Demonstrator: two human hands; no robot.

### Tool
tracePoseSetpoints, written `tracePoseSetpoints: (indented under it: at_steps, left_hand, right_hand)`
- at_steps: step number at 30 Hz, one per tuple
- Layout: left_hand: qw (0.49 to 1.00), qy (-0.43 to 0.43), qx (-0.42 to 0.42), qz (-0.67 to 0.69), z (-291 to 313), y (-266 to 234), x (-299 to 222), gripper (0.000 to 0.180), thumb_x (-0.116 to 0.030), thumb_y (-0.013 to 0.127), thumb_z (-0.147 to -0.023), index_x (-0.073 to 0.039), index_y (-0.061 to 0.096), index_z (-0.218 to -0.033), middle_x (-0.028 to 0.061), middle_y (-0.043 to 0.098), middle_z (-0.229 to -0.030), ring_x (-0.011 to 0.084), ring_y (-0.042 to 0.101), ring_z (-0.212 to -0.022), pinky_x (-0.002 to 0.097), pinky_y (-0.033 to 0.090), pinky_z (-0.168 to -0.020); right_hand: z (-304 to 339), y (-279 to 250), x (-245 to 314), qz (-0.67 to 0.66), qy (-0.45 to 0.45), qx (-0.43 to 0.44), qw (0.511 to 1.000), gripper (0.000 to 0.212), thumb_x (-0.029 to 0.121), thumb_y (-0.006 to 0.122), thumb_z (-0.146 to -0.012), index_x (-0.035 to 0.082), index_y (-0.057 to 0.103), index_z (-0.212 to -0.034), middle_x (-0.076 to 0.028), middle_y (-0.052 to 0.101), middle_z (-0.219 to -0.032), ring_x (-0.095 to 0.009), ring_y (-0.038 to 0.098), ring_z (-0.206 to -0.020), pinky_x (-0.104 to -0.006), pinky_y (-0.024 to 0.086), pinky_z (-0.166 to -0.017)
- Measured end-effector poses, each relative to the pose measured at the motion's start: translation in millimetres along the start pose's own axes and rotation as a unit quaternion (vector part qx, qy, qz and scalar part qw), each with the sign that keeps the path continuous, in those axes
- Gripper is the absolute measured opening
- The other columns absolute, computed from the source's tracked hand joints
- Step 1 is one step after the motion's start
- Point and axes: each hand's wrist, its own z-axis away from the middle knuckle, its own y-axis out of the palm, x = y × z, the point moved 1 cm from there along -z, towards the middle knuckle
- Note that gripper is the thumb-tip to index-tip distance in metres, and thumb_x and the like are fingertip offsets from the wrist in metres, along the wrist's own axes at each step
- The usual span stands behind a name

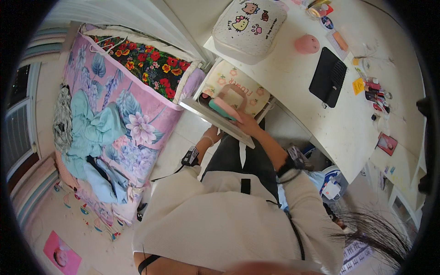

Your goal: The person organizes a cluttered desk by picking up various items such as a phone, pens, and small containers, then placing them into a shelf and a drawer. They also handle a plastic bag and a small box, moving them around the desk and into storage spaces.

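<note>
A white drawer [215,118] is pulled out from under the desk. It is lined with a cream sheet [253,94] printed with peaches. My right hand [249,124] reaches over the drawer's front panel, its fingers closed on a flat, rounded pink and green item [224,110] whose kind I cannot make out. A pale pink band or loop [239,91] shows just beyond it, and a small dark round thing [204,96] lies in the drawer's left corner. Low outside the front panel is my left hand [212,134]; its fingertips are mostly hidden and its grip does not show.
On the white desk [293,82] stand a white cartoon-print case [247,32], a pink cup [306,44], a black tray with a comb [328,77] and several small cosmetics [378,95]. Left is a bed [151,110] with clothes [94,119]; a bin [333,183] stands under the desk.
</note>
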Motion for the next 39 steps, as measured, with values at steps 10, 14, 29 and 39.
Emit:
tracePoseSetpoints:
  at_steps: [10, 14, 29, 39]
  left_hand:
    - [0.961, -0.067, -0.067, 0.26, 43, -26, -32, 0.059, -0.026, 0.063, -0.091, 0.0, 0.041, -0.139, 0.0199, 0.056, -0.13, 0.0271, 0.063, -0.109, 0.0369, 0.052, -0.087]
    - [0.847, -0.095, -0.029, 0.522, 59, -35, -58, 0.065, -0.026, 0.064, -0.092, -0.002, 0.034, -0.144, 0.0132, 0.058, -0.128, 0.0248, 0.06, -0.113, 0.039, 0.05, -0.094]
    - [0.743, -0.134, -0.045, 0.654, 14, -5, -86, 0.079, -0.037, 0.069, -0.085, -0.022, 0.026, -0.15, 0.0018, 0.048, -0.134, 0.0211, 0.044, -0.125, 0.0403, 0.028, -0.106]
    - [0.703, -0.151, -0.13, 0.682, -60, 1, -133, 0.097, -0.053, 0.066, -0.08, -0.021, 0.01, -0.153, 0.0044, 0.034, -0.147, 0.0261, 0.032, -0.134, 0.0412, 0.027, -0.109]
  right_hand:
    - [18, 26, -14, 0.179, -0.085, -0.178, 0.964, 0.058, 0.008, 0.06, -0.086, 0.01, 0.041, -0.141, -0.017, 0.054, -0.121, -0.037, 0.052, -0.113, -0.0468, 0.043, -0.095]
    - [8, 18, -21, 0.171, -0.105, -0.129, 0.971, 0.063, 0.012, 0.061, -0.087, 0.009, 0.038, -0.145, -0.015, 0.053, -0.12, -0.035, 0.053, -0.11, -0.0473, 0.043, -0.093]
    - [37, 16, -10, 0.286, -0.114, -0.225, 0.924, 0.059, 0.018, 0.062, -0.086, 0.007, 0.044, -0.14, -0.014, 0.052, -0.115, -0.032, 0.051, -0.111, -0.0445, 0.044, -0.091]
    - [239, -82, -65, 0.083, 0.077, -0.41, 0.905, 0.05, 0.008, 0.053, -0.091, 0.001, 0.043, -0.139, -0.025, 0.05, -0.118, -0.04, 0.052, -0.104, -0.0445, 0.045, -0.09]
